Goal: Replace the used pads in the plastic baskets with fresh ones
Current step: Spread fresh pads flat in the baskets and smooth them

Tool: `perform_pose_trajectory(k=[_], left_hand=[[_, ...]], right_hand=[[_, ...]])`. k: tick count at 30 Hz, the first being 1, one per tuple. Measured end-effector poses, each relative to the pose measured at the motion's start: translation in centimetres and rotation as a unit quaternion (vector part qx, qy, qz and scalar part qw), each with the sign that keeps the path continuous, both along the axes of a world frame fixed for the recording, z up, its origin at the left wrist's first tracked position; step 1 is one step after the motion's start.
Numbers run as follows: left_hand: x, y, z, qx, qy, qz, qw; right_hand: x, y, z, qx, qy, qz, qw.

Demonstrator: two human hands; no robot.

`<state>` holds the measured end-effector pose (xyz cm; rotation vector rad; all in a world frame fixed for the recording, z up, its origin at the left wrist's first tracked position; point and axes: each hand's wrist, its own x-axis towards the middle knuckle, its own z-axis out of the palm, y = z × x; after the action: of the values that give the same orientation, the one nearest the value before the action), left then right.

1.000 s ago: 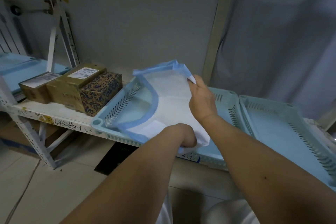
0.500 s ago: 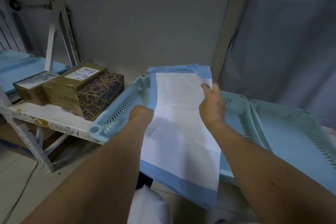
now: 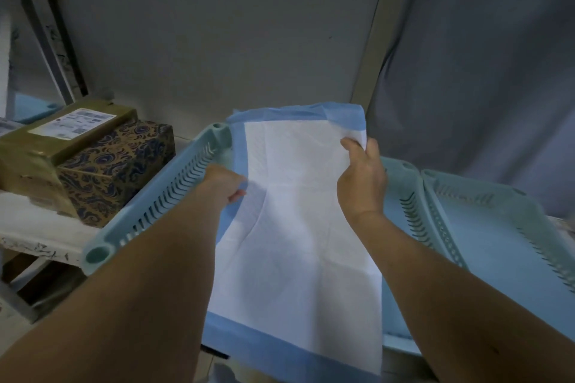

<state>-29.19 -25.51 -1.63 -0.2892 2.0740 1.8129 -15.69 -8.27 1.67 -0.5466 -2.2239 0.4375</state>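
— What's hidden?
— The pad [image 3: 298, 227] covers the left basket's [image 3: 161, 196] floor; its near end hangs out.
— Hands?
— Left hand [image 3: 225, 185] and right hand [image 3: 362, 180] each pinch a pad edge.
— Count?
— Two baskets, two boxes.

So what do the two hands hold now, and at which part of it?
Both hold the white pad with blue border. The right hand grips its right edge near the far corner; the left hand pinches its left edge, over the basket.

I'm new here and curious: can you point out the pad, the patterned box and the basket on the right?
pad [image 3: 298, 242], head view, its white middle.
patterned box [image 3: 115, 171], head view, its front face.
right basket [image 3: 497, 242], head view, its bare floor.
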Motion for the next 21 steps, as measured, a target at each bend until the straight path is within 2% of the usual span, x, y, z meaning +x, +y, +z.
perform_pose_trajectory(k=[7,10,15,19,21], left_hand=[[-2.2,-0.2,-2.0,0.121,-0.069,-0.037,0.990],[-2.2,0.0,-2.1,0.141,-0.077,-0.048,0.986],[-2.1,-0.4,-1.2,0.198,-0.041,0.021,0.979],[-2.7,-3.0,0.4,0.172,-0.006,0.078,0.982],[-3.7,-4.7,0.9,0.107,0.016,0.102,0.989]], right_hand=[[-0.3,0.5,-0.1,-0.067,0.023,0.021,0.997],[-0.4,0.8,0.1,-0.046,0.026,0.007,0.999],[-1.3,1.4,-0.1,-0.031,-0.004,-0.036,0.999],[-2.9,0.8,-0.4,0.058,-0.098,-0.087,0.990],[-4.0,-0.5,-0.1,0.048,-0.154,-0.092,0.983]])
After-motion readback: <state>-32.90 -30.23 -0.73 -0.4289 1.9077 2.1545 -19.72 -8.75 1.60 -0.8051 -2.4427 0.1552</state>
